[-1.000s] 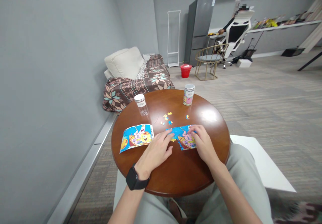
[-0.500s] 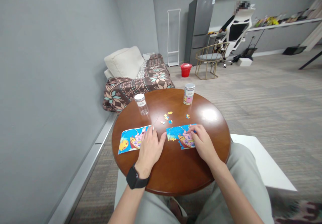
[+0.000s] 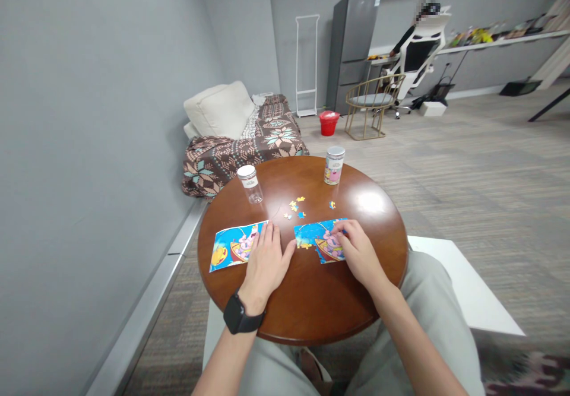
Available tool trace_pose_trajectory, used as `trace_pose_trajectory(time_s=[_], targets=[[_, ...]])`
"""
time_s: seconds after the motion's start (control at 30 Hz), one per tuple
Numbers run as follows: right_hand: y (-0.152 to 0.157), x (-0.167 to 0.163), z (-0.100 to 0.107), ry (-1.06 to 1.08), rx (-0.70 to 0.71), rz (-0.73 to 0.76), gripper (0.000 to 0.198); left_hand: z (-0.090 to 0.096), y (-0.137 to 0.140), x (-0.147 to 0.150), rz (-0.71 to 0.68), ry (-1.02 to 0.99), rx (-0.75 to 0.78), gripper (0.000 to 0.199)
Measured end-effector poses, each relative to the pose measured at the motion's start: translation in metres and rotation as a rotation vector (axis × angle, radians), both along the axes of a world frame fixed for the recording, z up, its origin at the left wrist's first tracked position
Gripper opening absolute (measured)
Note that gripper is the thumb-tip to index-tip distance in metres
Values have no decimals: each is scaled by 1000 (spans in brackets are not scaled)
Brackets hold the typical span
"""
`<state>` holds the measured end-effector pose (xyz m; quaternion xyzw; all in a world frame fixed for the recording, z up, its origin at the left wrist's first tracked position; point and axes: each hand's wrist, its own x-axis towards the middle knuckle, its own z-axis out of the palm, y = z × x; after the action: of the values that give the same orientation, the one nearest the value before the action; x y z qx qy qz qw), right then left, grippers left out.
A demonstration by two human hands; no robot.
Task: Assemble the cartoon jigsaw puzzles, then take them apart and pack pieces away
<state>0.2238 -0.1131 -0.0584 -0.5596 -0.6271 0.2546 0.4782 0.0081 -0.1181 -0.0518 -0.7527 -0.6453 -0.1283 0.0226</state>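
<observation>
My left hand (image 3: pixel 267 262) lies open, its fingers stretched over the right end of a printed picture sheet (image 3: pixel 231 247) that shows a pink character in a boat. My right hand (image 3: pixel 360 250) rests at the right side of a partly assembled jigsaw puzzle (image 3: pixel 314 231) of the same picture. Its fingers are bent together with the tips on the puzzle's surface; whatever is between them is hidden. The puzzle has a gap at its lower left. Several loose puzzle pieces (image 3: pixel 301 214) lie beyond it, and one single piece (image 3: pixel 332 205) lies further right.
On the round wooden table (image 3: pixel 307 307) stand a clear jar (image 3: pixel 253 191) at the back left and a printed can (image 3: pixel 333 167) at the back right. Beyond are a covered couch (image 3: pixel 249 146), a red bin (image 3: pixel 329 124), a gold-framed chair (image 3: pixel 371 100) and a seated person.
Almost nothing differs. My left hand's fingers have shifted very slightly on the picture sheet; my right hand stays at the same spot on the puzzle.
</observation>
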Motion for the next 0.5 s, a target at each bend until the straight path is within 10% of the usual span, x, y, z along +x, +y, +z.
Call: trace_pose_trajectory(time_s=[0.5], targets=[[0, -1, 1, -52, -19, -21, 17, 12, 2, 1, -21, -133, 142, 24]])
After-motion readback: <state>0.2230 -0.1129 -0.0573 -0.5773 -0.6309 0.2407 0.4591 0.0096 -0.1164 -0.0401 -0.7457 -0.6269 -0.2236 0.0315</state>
